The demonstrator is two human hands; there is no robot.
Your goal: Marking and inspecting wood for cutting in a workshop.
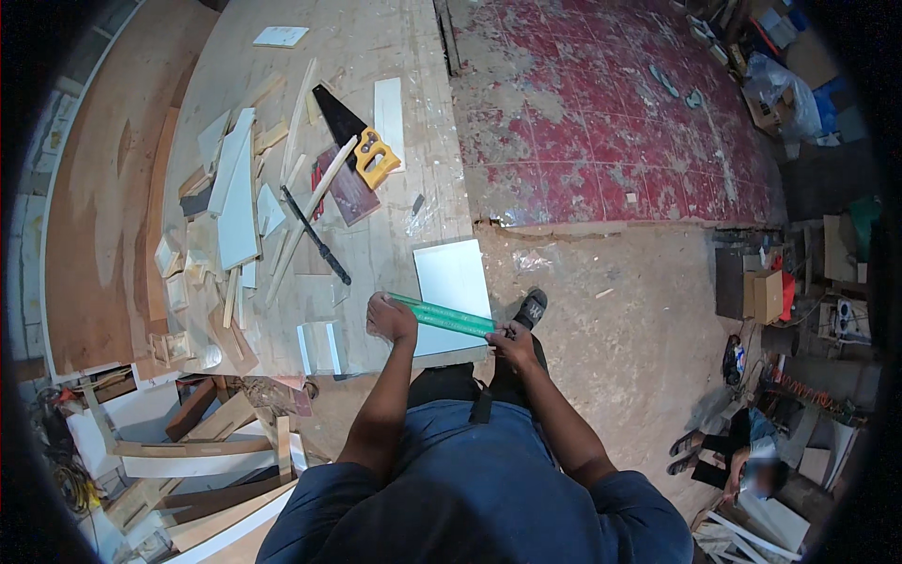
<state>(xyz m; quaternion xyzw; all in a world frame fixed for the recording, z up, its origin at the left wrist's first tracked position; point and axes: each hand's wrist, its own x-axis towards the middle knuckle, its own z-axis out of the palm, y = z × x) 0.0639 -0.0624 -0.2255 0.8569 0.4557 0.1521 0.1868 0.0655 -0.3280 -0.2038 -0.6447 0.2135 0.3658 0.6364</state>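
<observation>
A flat green strip [443,317], shaped like a wide ruler, lies slantwise across a white board [453,274] at the table's near right corner. My left hand [391,319] is closed on the strip's left end. At its right end, my right hand [513,344] grips it with bent fingers, just past the board's edge. Something small and dark shows by the right fingertips, too small to name. Left of my left hand, a small piece with white sides [319,349] sits at the table's near edge.
On the wooden table [376,244] lie a yellow-handled saw [374,158], a thin black rod [317,235] and several offcuts [237,202]. Scrap wood [202,461] is piled at the lower left. A person [742,461] sits low at the far right, near a cardboard box [763,296].
</observation>
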